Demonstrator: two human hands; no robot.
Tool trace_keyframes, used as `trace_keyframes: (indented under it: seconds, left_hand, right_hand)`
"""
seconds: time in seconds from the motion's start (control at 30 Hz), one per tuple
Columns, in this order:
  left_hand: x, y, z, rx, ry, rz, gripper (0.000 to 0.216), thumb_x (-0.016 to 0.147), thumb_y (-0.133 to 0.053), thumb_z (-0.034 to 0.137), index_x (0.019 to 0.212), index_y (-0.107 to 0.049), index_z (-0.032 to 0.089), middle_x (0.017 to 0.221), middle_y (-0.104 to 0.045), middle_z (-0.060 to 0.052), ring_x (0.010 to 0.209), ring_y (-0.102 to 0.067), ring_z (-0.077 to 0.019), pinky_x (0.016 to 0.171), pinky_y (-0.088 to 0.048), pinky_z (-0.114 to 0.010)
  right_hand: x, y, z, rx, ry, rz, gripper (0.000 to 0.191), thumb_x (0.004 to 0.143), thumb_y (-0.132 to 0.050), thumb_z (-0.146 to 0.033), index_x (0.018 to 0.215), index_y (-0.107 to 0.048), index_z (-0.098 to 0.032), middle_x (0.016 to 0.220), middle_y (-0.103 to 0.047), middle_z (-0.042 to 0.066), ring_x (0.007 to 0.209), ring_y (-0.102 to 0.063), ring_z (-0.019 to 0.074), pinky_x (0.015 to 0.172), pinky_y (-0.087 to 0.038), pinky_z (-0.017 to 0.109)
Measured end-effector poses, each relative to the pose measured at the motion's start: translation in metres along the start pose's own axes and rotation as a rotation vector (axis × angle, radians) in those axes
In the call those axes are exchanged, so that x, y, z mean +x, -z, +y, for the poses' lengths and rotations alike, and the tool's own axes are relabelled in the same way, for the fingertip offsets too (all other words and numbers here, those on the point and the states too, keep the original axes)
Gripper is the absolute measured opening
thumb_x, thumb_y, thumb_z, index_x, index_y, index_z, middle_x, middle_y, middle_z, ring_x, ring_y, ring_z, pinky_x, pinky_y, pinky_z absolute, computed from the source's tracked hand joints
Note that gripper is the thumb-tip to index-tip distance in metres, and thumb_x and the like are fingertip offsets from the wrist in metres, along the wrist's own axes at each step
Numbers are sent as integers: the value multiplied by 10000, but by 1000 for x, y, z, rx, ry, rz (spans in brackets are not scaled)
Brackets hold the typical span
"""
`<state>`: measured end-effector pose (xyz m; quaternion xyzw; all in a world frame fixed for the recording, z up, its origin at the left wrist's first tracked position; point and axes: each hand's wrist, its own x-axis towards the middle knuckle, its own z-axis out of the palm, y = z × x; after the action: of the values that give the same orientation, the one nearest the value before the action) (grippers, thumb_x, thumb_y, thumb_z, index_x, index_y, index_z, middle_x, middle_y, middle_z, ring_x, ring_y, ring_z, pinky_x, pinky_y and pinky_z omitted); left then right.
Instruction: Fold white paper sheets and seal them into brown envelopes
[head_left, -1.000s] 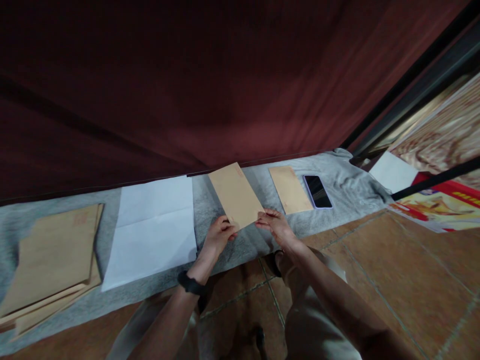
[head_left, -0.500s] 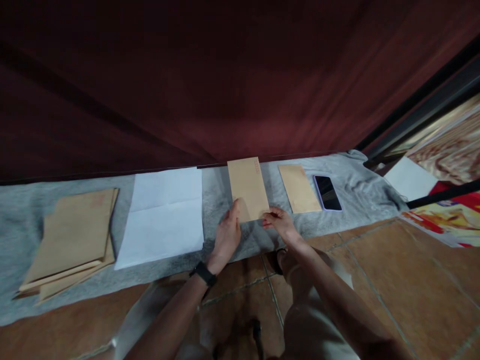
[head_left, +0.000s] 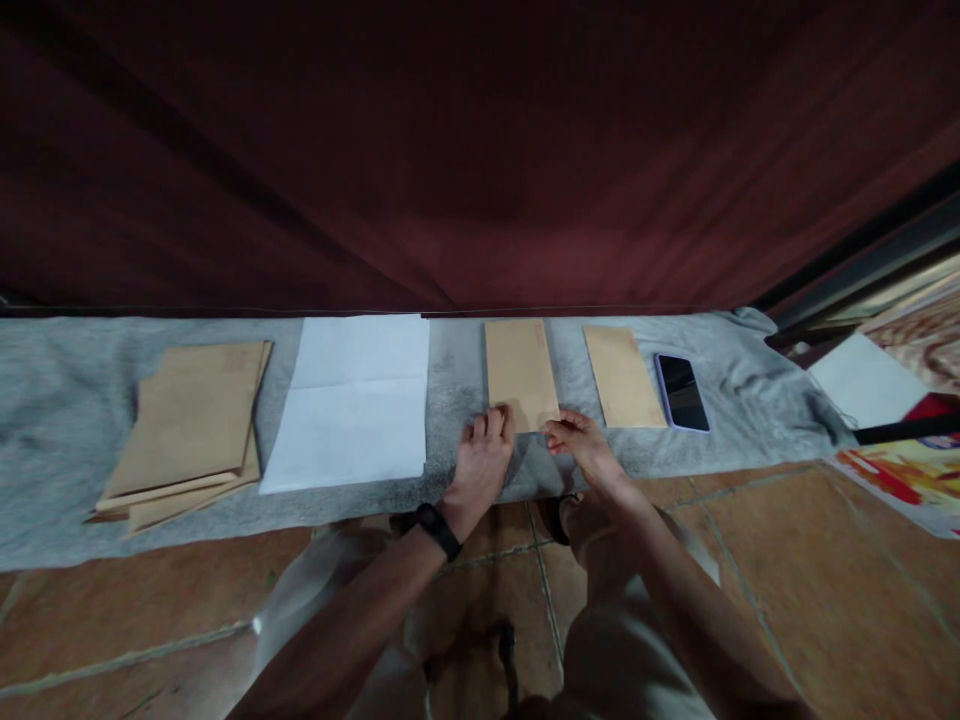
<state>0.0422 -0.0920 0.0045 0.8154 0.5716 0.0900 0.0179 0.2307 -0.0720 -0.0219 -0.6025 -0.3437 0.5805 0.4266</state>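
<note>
A brown paper envelope (head_left: 521, 370) with small red print near its top right corner lies before me on the grey cloth. My left hand (head_left: 484, 450) is at its near left corner, fingers bent over the edge; the thumb is hard to make out. At the near right corner, my right hand (head_left: 577, 438) pinches the paper between thumb and fingers. Just right of it rests another brown envelope (head_left: 624, 378). To the left are white paper sheets (head_left: 356, 405) with a crease across them, and beyond them a stack of brown envelopes (head_left: 191, 420).
A phone (head_left: 682, 392) in a pale purple case lies on the right of the grey cloth (head_left: 457, 365). Behind the cloth hangs a dark red fabric (head_left: 480, 200). Below is a tiled floor (head_left: 750, 520); a dark bar and printed packaging (head_left: 907, 470) are at far right.
The envelope has come down flatter onto the cloth, both hands still at its near corners. My left hand has turned more palm-down. The view has shifted slightly left.
</note>
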Motion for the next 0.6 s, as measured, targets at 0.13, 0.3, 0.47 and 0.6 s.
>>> trace_keyframes:
  seconds: [0.13,0.3,0.47,0.6]
  left_hand:
    - [1,2,1,20,-79,-8,498,918,-410,41,1382,-538,168,1349,-578,-170,1127,-570,-290,869,-496,-395]
    - [2,6,0,58,-131,-15,425,909,-418,42,1273,-606,155,1273,-615,-161,1123,-559,-285,876,-499,-398]
    - [3,10,0,16,-141,-22,319,921,-419,44,1101,-654,161,1102,-652,-143,1067,-568,-280,857,-489,-397]
    - [5,11,-1,27,-158,-39,303,932,-416,43,1074,-656,160,1047,-660,-139,1072,-571,-288,845,-479,-393]
  right_hand:
    - [-2,-1,-3,8,-51,17,263,606,-828,-335,775,-684,-195,646,-704,-4,474,-590,112,450,-511,226]
    - [-5,-2,-6,14,-68,24,231,621,-826,-302,770,-688,-192,642,-711,10,479,-604,123,462,-519,236]
    - [-7,-1,-9,23,-90,10,220,630,-814,-293,787,-701,-187,654,-721,11,486,-610,123,487,-529,242]
    - [-6,-1,-10,29,-97,10,174,644,-803,-256,772,-708,-186,642,-717,11,482,-607,126,481,-527,244]
